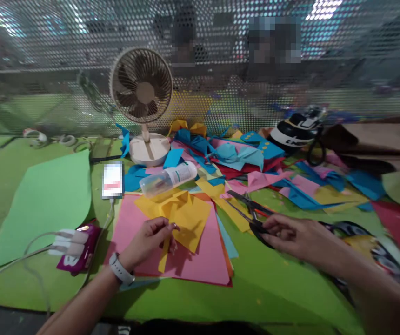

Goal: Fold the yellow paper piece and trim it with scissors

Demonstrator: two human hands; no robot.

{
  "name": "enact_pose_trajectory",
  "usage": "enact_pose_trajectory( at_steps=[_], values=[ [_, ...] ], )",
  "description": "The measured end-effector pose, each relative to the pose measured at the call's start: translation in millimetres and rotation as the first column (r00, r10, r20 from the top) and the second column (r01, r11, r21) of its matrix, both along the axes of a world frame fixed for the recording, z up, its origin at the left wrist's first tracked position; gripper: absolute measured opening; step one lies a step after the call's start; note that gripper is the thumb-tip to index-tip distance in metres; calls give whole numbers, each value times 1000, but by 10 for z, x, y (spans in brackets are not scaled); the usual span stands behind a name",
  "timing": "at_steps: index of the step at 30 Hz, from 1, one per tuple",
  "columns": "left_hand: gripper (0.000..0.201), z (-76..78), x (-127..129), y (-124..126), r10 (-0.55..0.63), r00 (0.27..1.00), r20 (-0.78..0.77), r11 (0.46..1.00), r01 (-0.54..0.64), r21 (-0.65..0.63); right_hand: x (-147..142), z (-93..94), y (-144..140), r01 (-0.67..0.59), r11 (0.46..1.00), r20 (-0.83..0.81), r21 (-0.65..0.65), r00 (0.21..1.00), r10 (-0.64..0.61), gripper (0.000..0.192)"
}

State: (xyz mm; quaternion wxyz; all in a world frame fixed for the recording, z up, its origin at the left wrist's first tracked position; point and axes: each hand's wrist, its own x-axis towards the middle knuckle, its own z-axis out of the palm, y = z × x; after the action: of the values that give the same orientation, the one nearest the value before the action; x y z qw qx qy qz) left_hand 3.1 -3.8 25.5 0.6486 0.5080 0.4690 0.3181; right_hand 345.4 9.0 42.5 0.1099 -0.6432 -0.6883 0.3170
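Note:
My left hand [154,239], with a pale watch on its wrist, is closed in a pinch on a folded piece of yellow paper [195,218]. A narrow yellow strip shows below the fingers. Beneath lies a stack of coloured sheets with a pink sheet [200,265] on top; orange and light blue edges stick out at its right. In my right hand [287,235] is a pair of black-handled scissors [252,209], their tips pointing up and left. The blades lie over a yellow paper scrap [233,209].
A fan [142,88], a clear plastic bottle [168,179] and a heap of coloured paper scraps [235,156] stand or lie behind. At left are a green sheet [56,195], a phone [112,179] on a cable and a purple power bank-like block [83,251]. A black-and-white cap [292,135] sits back right.

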Motion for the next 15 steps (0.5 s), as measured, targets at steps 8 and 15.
enact_pose_trajectory(
  at_steps=[8,15],
  values=[
    [48,-76,-10,-44,-92,995,42,994,94,-59,-841,-270,162,-154,916,-554,-370,828,-84,42],
    [46,-109,-2,-28,-70,997,36,994,73,-85,-860,-508,167,-242,882,-613,-404,787,-64,43]
  ],
)
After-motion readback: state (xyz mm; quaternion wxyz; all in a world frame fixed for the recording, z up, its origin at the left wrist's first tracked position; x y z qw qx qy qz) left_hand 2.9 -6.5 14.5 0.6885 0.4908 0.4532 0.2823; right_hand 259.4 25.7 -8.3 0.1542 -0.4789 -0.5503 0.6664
